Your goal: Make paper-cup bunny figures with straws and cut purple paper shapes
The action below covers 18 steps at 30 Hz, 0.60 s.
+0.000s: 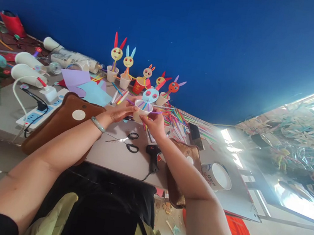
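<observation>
Grip closed from 2 sides, the left hand (123,109) and right hand (156,125) hold a pale paper cup (143,109) above the counter (102,153), a blue rabbit face (150,95) with red ears rising from it. From that cup, 5 more rabbit figures (128,61) stand between 11 and 2 o'clock; black-handled scissors (124,140) lie at 7, a black glue gun (154,159) at 5, a power strip (32,116) at 9.
</observation>
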{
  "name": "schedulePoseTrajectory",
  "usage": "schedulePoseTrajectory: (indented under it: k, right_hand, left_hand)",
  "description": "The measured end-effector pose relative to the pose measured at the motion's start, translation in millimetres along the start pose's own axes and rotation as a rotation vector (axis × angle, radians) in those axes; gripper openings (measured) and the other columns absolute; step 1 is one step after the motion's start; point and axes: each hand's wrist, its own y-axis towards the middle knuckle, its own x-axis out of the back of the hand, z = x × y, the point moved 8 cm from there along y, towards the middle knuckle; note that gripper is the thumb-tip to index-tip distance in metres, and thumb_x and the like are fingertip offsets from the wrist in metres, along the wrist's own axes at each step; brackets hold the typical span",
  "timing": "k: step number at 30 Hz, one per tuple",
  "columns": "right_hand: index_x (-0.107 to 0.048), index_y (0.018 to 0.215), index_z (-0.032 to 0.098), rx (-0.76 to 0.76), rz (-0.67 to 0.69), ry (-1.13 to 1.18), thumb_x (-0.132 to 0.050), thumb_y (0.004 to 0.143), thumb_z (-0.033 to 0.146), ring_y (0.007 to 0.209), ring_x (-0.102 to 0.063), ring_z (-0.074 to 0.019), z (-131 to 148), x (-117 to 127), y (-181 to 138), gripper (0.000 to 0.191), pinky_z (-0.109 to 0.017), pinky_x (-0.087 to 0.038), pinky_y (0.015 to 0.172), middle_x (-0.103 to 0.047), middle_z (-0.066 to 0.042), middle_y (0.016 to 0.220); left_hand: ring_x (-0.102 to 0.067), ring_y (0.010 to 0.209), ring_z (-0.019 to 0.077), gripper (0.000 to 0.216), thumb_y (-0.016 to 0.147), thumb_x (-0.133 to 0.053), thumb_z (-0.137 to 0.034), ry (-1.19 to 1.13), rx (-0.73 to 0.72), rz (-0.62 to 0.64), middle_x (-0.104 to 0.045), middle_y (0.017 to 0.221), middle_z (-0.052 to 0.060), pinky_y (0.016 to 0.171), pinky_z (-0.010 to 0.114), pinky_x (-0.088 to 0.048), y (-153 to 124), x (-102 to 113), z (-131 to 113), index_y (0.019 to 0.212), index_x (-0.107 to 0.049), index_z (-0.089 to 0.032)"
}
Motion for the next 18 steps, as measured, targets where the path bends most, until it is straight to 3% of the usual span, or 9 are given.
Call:
schedulePoseTrajectory:
  k: [3, 7, 11, 14, 18]
  right_hand:
    - [-0.061, 0.110, 0.022, 0.029, -0.006, 0.000, -0.083, 0.065, 0.043, 0.097, -0.067, -0.0250, -1, 3, 0, 0.054, -0.042, -0.054, 0.089, -0.071, -0.008, 0.106]
    - [-0.061, 0.120, 0.024, 0.043, 0.061, -0.015, -0.084, 0.064, 0.039, 0.099, -0.067, -0.0246, -1, -2, -4, 0.062, -0.040, -0.055, 0.087, -0.071, -0.007, 0.114]
    - [-0.062, 0.121, 0.024, 0.022, 0.165, -0.032, -0.085, 0.063, 0.039, 0.094, -0.067, -0.0233, -2, -12, -9, 0.064, -0.039, -0.055, 0.084, -0.070, -0.007, 0.115]
    - [-0.063, 0.116, 0.023, 0.014, 0.243, 0.014, -0.086, 0.064, 0.042, 0.095, -0.068, -0.0235, -2, -19, -10, 0.060, -0.039, -0.055, 0.085, -0.071, -0.006, 0.110]
    - [-0.063, 0.111, 0.024, -0.015, 0.315, 0.102, -0.088, 0.062, 0.048, 0.098, -0.069, -0.0238, -7, -24, -8, 0.060, -0.039, -0.056, 0.088, -0.072, -0.005, 0.110]
  left_hand:
    - [-0.064, 0.115, 0.0261, 0.085, 0.059, -0.089, -0.055, -0.030, -0.074, -0.155, -0.067, 0.125, 0.013, 0.094, 0.037, -0.052, 5, 22, -10, 0.132, -0.060, -0.022]
    - [-0.064, 0.106, 0.0230, 0.069, 0.050, -0.095, -0.047, 0.127, -0.166, -0.267, -0.072, 0.108, 0.009, 0.092, 0.034, -0.051, 9, 40, -22, 0.108, -0.071, -0.017]
    - [-0.065, 0.094, 0.0210, 0.045, 0.055, -0.092, -0.049, 0.324, -0.231, -0.185, -0.071, 0.086, 0.003, 0.090, 0.033, -0.050, 8, 32, -31, 0.080, -0.073, -0.016]
    - [-0.065, 0.091, 0.0203, 0.038, 0.065, -0.086, -0.051, 0.371, -0.220, -0.109, -0.072, 0.086, 0.003, 0.088, 0.033, -0.049, 3, 22, -36, 0.077, -0.074, -0.017]
    - [-0.064, 0.083, 0.0196, 0.040, 0.063, -0.085, -0.052, 0.403, -0.132, -0.062, -0.071, 0.081, 0.004, 0.081, 0.033, -0.049, 1, 17, -38, 0.078, -0.075, -0.016]
